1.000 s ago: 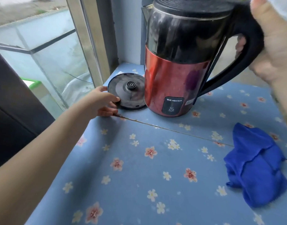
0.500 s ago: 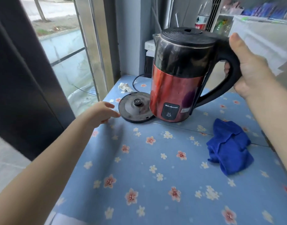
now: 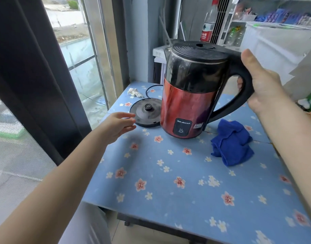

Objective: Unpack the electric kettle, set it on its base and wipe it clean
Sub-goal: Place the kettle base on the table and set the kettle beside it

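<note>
The step in hand is judged to be the setting of the kettle (image 3: pixel 188 95) on its base (image 3: pixel 146 114): the kettle is already out of any packaging and is gripped at its black handle (image 3: pixel 239 88) by the right hand (image 3: pixel 264 85), whose thumb is laid along the top of the handle and whose fingers are curled around it. Whether the kettle rests on the table (image 3: pixel 168 182) or is held just above it cannot be told; it is placed just beside the base, to its right, not on it. The left hand (image 3: pixel 117 125) is held at the near edge of the base, fingers loosely spread and gripping nothing. For the next move the kettle would have to be lifted, brought over the centre pin of the base and lowered squarely onto it. The blue cloth (image 3: pixel 230 143) lies untouched for the wiping. The lid is closed and the upper body is dark, so the contents cannot be made out.
</note>
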Demonstrator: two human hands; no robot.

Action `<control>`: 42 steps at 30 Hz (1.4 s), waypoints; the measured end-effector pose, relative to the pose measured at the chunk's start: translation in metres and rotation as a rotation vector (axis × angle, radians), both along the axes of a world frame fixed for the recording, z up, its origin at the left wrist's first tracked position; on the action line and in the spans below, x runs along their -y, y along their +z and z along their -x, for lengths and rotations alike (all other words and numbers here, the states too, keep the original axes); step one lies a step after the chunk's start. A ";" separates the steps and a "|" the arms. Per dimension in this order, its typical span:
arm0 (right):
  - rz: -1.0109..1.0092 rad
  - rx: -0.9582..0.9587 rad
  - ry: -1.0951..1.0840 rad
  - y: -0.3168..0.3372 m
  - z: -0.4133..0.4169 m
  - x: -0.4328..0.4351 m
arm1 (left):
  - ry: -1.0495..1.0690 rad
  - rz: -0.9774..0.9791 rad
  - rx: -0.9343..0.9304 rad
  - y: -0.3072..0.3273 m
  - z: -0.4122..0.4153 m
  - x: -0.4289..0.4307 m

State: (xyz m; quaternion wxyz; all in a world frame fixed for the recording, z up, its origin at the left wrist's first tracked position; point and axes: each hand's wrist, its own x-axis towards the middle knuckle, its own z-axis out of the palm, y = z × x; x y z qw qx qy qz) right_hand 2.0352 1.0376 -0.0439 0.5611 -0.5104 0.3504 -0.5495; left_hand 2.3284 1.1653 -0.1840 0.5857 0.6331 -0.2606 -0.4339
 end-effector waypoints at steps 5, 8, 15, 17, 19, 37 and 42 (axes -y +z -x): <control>-0.011 0.005 -0.023 -0.007 0.002 0.002 | 0.037 0.044 0.246 -0.005 0.006 0.019; -0.003 0.009 -0.049 -0.008 -0.002 0.007 | 0.058 0.031 0.261 -0.010 0.001 0.027; 0.059 -0.024 -0.085 -0.012 -0.018 0.031 | 0.014 -0.021 0.213 -0.025 -0.013 0.040; 0.080 -0.037 -0.080 -0.018 -0.026 0.039 | -0.005 -0.007 0.221 -0.027 -0.012 0.044; 0.080 -0.034 -0.069 -0.024 -0.033 0.047 | -0.034 0.011 0.250 -0.027 -0.010 0.050; 0.023 -0.001 -0.105 -0.025 -0.011 0.096 | -0.198 -0.126 0.620 -0.021 -0.019 0.085; 0.042 -0.046 -0.033 -0.029 -0.015 0.087 | -0.192 -0.118 0.566 -0.018 -0.014 0.087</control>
